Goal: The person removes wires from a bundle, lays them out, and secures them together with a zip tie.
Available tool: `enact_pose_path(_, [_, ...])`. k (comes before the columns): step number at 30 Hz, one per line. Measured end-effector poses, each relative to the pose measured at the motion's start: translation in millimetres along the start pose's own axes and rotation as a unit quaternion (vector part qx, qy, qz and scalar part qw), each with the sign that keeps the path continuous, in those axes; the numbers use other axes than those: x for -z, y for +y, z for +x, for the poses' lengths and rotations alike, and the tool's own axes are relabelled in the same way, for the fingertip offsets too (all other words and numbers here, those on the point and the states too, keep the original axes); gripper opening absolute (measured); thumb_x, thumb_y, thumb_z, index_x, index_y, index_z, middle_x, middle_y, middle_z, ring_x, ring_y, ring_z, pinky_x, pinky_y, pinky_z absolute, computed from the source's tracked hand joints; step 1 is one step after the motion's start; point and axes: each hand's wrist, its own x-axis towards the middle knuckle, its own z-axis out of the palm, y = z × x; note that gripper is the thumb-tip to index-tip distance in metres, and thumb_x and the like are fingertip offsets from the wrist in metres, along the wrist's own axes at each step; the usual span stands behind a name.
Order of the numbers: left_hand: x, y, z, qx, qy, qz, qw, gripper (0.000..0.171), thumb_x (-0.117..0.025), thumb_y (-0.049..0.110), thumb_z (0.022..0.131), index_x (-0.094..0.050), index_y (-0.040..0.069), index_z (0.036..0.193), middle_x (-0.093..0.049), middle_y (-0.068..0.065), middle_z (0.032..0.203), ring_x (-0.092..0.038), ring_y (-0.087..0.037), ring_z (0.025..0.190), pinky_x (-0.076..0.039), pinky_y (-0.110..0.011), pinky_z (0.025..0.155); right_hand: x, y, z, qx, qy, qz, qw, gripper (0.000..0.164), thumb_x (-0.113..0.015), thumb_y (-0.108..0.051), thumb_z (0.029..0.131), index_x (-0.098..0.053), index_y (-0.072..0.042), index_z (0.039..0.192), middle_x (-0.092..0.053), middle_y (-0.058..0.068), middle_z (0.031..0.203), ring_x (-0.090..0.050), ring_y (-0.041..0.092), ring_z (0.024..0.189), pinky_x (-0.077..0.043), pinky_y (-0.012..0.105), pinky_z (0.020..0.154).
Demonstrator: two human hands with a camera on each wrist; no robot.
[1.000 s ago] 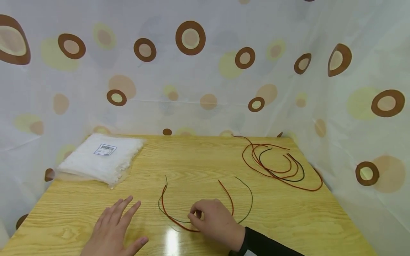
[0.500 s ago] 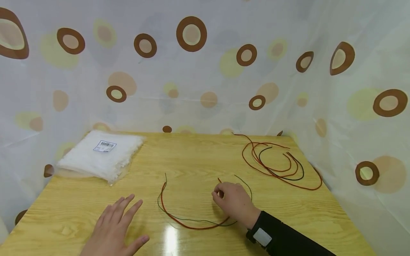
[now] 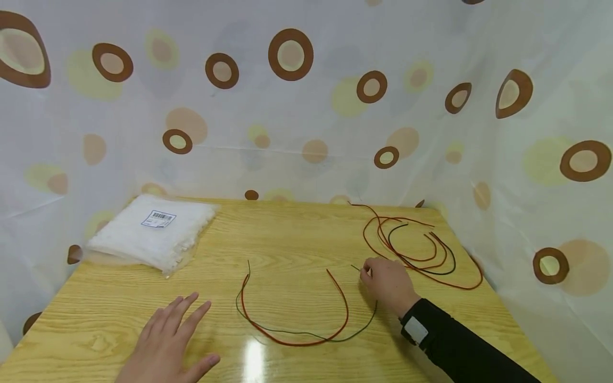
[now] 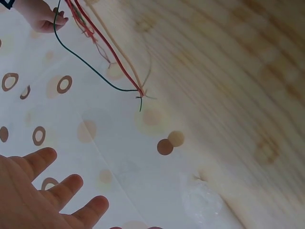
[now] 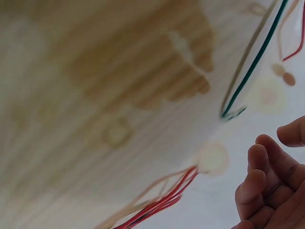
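A thin red wire [image 3: 297, 346] and a dark green wire [image 3: 359, 333] lie on the table in overlapping U-shaped curves, their ends pointing away from me. My right hand [image 3: 389, 284] hovers by the right end of the green wire, covering part of it in the head view. In the right wrist view its thumb [image 5: 293, 132] stands apart from the loosely curled fingers, and nothing shows between them. The green wire's bent tip [image 5: 236, 113] is just beyond the fingertips. My left hand [image 3: 165, 346] is left of the wires, fingers spread, touching neither.
A clear bag of white items [image 3: 153, 231] with a barcode label sits at the back left. Several red and black wires [image 3: 421, 259] lie loosely coiled at the back right. Patterned white sheeting [image 3: 306, 117] stands around the wood-grain table [image 3: 287, 239].
My right hand has moved right, from the bottom of the curves past the red wire's right end to the green wire's right end. The left hand stays nearly still.
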Motion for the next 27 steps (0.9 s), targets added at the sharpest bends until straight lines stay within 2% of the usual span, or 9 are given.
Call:
enact_pose_path(4, [-1.3,-1.2,-1.4,0.004,-0.005,-0.007,1.0,0.081,-0.07,0.063,0.081,-0.05,0.017,0.144,-0.041,-0.008,0.15,-0.039,-0.038,0.133,-0.032,-0.06,0.104,3.0,20.3,3.3,-0.011,0.006,-0.014,1.0,0.015,-0.062,-0.017,0.096,-0.065,-0.014,0.082,-0.048,-0.006,0.058,-0.04,0.013,0.05,-0.044,0.045,0.068])
enact_pose_path(9, [-2.1,-2.5,-1.6,0.004,-0.006,-0.011,0.9999,0.08,-0.07,0.063,0.081,-0.05,0.016,0.144,-0.041,-0.008,0.15,-0.037,-0.038,0.134,-0.031,-0.06,0.104,6.2,41.6,8.0,-0.02,0.012,-0.052,0.998,0.014,-0.063,-0.016,0.095,-0.065,-0.012,0.082,-0.053,-0.002,0.061,-0.042,0.015,0.053,-0.039,0.041,0.061])
enact_pose_path(17, [-4.0,-3.9,-0.6,-0.005,0.005,-0.006,1.0,0.08,-0.072,0.063,0.079,-0.053,0.016,0.141,-0.045,-0.008,0.147,-0.042,-0.037,0.13,-0.034,-0.059,0.1,11.4,76.0,6.6,-0.052,0.008,-0.047,0.997,0.018,-0.058,-0.011,0.095,-0.058,-0.009,0.078,-0.05,0.001,0.062,-0.041,0.018,0.055,-0.03,0.037,0.057])
enact_pose_path(23, [-3.7,-3.5,0.3,0.002,-0.005,0.002,1.0,0.08,-0.07,0.064,0.08,-0.053,0.015,0.141,-0.045,-0.01,0.146,-0.043,-0.04,0.129,-0.034,-0.063,0.101,16.0,84.6,9.6,-0.035,0.02,-0.055,0.998,0.016,-0.058,-0.011,0.096,-0.06,-0.007,0.081,-0.051,0.002,0.063,-0.043,0.018,0.054,-0.034,0.038,0.055])
enact_pose_path(27, [-1.9,-4.0,1.1,0.005,-0.01,0.001,0.9999,0.081,-0.07,0.065,0.08,-0.052,0.016,0.142,-0.043,-0.009,0.148,-0.041,-0.039,0.132,-0.033,-0.062,0.103,18.7,86.0,14.3,-0.042,0.015,-0.062,0.997,0.017,-0.061,-0.012,0.096,-0.059,-0.008,0.079,-0.051,0.002,0.063,-0.044,0.018,0.053,-0.036,0.038,0.054])
